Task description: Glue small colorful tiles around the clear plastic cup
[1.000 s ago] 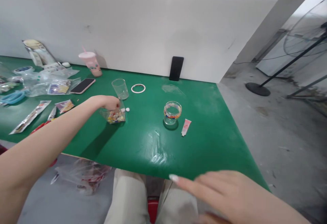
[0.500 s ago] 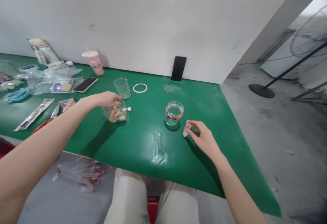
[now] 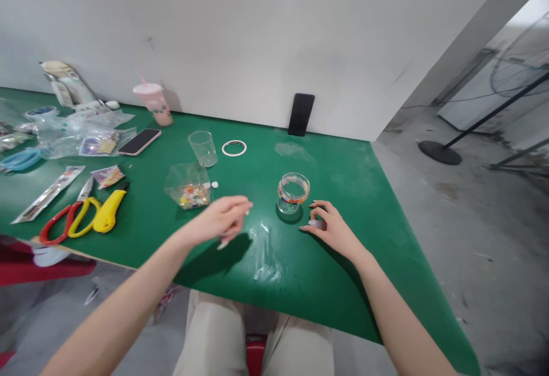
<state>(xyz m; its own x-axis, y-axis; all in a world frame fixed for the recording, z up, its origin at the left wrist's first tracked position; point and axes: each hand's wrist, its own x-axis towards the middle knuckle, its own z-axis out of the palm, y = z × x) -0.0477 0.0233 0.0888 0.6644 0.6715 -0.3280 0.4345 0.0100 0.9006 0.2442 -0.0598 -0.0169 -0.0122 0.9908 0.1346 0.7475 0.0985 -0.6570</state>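
My left hand (image 3: 227, 220) hovers over the table left of centre, its thumb and fingers drawn together; whatever they pinch, if anything, is too small to make out. Behind it stands a clear plastic box (image 3: 187, 187) with colourful small pieces (image 3: 195, 196) at the bottom. My right hand (image 3: 332, 230) is curled around a small pale squeeze tube (image 3: 317, 224), mostly hidden by the fingers. Just left of these fingertips is a clear glass cup (image 3: 293, 193) with a band of coloured pieces around its rim.
A clear tumbler (image 3: 203, 148), a white ring (image 3: 234, 148) and a small white cap (image 3: 215, 184) are further back. Scissors (image 3: 72, 213), a yellow-handled cutter (image 3: 109, 211), a phone (image 3: 139, 142) and a pink cup (image 3: 154, 104) lie left. A black phone (image 3: 301, 114) leans on the white partition (image 3: 240, 50).
My left hand has left the clear box and moved right and nearer to me. The right hand has turned the tube inward, so less of it shows. Scissors and cutter are now uncovered.
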